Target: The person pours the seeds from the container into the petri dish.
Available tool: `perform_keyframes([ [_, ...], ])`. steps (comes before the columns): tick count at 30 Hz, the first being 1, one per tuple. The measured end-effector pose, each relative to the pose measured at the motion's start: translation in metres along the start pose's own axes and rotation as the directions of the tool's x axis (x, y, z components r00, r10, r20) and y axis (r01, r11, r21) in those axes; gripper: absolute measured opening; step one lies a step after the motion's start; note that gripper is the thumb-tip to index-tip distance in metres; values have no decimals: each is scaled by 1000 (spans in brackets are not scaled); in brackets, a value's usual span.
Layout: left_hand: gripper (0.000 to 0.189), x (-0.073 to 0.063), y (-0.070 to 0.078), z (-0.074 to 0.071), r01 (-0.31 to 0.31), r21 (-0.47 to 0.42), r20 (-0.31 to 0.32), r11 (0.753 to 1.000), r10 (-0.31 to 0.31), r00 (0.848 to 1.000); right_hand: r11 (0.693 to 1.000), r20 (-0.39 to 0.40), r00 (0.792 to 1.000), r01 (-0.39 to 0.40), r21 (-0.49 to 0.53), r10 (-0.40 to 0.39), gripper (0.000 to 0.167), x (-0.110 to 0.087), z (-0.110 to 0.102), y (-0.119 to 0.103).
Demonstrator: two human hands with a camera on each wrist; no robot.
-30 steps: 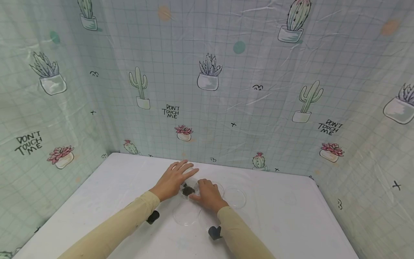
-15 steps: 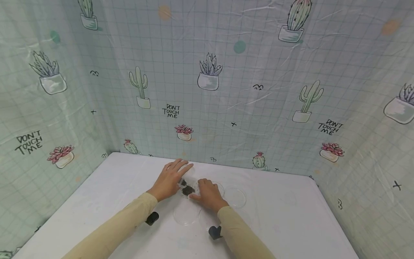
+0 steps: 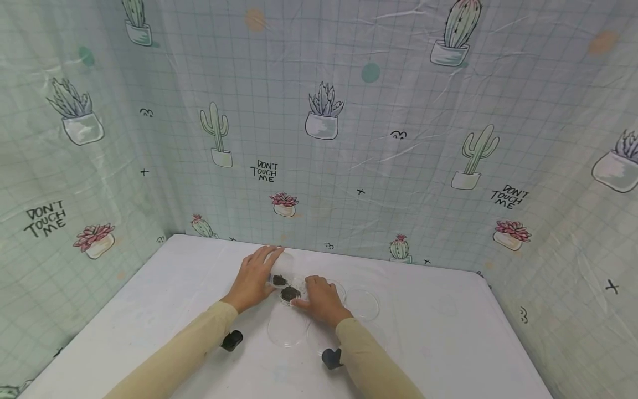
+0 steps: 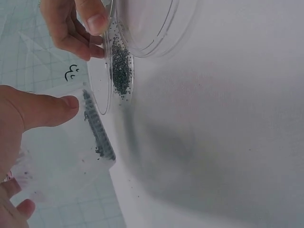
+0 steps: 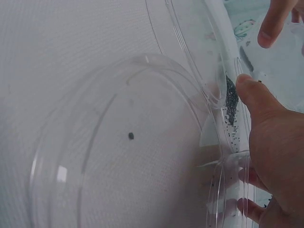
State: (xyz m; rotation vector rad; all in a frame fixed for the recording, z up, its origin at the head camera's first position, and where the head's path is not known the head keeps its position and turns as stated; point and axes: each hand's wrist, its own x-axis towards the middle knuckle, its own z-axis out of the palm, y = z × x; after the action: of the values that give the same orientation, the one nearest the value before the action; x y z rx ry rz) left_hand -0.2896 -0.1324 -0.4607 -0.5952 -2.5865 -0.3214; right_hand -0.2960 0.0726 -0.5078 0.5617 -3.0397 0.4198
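In the head view my left hand (image 3: pixel 251 280) grips a clear plastic container (image 4: pixel 61 147) with dark granules along its lower edge. It stands just left of a round clear petri dish (image 4: pixel 132 88) holding a heap of dark granules (image 3: pixel 290 294). My right hand (image 3: pixel 326 302) holds this dish at its right side, thumb (image 5: pixel 256 95) on the near rim and fingertips seen through clear plastic beyond. Closest to the right wrist camera is another petri dish (image 5: pixel 61 142), with one dark granule in view inside it.
More clear petri dishes stand around on the white table (image 3: pixel 428 343): one in front (image 3: pixel 287 346), one at the right (image 3: pixel 377 310), others partly behind my right hand. A patterned curtain (image 3: pixel 359 160) closes off the back and sides.
My left hand has drawn back leftward with the clear container, which now shows more upright beside the dish. The right hand and the dish have stayed put.
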Motion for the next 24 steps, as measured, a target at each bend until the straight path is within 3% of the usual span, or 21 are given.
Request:
perform_keyframes([
  [8,104,-5,-4,2,101,-8,-13,995,-101,995,1000,0,1000,-5,-2,5,77,-1,-1,0],
  [24,99,-16,-10,5,283,-87,-26,955,-286,958,1000,-13,1000,3,11,-3,76,-2,0,-1],
])
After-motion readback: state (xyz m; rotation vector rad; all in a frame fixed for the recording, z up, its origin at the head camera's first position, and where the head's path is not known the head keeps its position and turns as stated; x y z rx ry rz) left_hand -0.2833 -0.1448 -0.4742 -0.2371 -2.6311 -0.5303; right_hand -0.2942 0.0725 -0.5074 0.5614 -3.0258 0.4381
